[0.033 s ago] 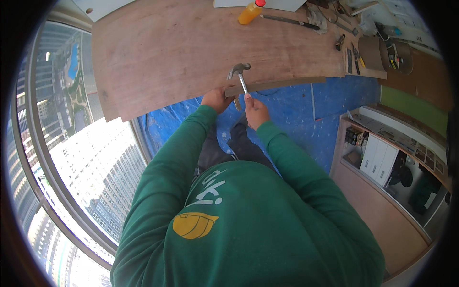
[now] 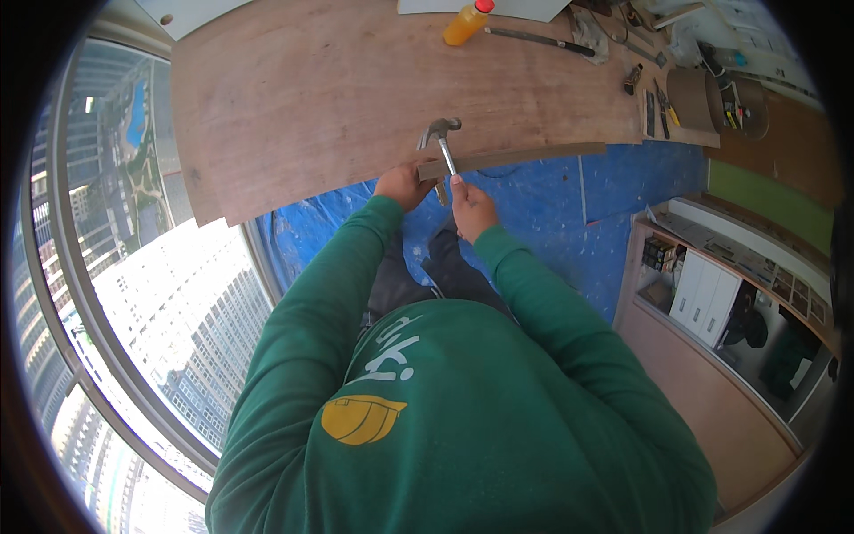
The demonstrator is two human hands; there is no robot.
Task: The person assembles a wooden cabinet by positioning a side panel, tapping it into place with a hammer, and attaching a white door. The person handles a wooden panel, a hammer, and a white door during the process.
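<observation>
My right hand [image 2: 474, 212] is closed round the lower part of a claw hammer [image 2: 447, 157]. Its dark head is raised over the near edge of a wooden board, and its shiny shaft crosses in front of a narrow wooden strip [image 2: 525, 156]. At the strip's left end my left hand [image 2: 403, 185] grips it, with the fingertips partly hidden. A small tan piece [image 2: 441, 192] shows below the strip between my hands; its kind is unclear. The strip lies along the front edge of the large reddish-brown board [image 2: 320, 107].
An orange drink bottle [image 2: 464, 27] with a red cap stands at the far side, beside a dark bar [image 2: 543, 41]. Pliers [image 2: 662, 107] and other tools lie at the right. Blue sheeting [image 2: 534, 200] covers the floor. A window [image 2: 133, 267] is on my left, shelving [image 2: 712, 294] on my right.
The hammer and my right hand have shifted slightly to the left. My left hand and the wooden strip stay in place.
</observation>
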